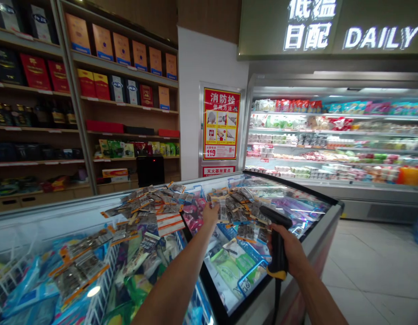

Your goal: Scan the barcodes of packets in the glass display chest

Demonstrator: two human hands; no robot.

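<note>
My right hand [289, 250] is wrapped round the handle of a black barcode scanner [279, 246] with a yellow base and a cable hanging down. The scanner's head points left, over the freezer. Stretched forward, my left hand [211, 213] has its fingers closed at the edge of a small clear-and-orange packet [222, 211]. Around it, a pile of similar packets [241, 203] lies on the glass lid [225, 289]. To the left is another heap of packets [151, 201], with a white-and-orange stack [170, 222] beside it.
The chest freezer [317, 257] holds bagged frozen goods in wire baskets [105, 275]. More packets [82, 271] lie over the left basket. Shelves of boxes [126, 95] stand behind at left, a lit chilled display [331, 135] at right. Tiled floor [371, 271] runs along the right.
</note>
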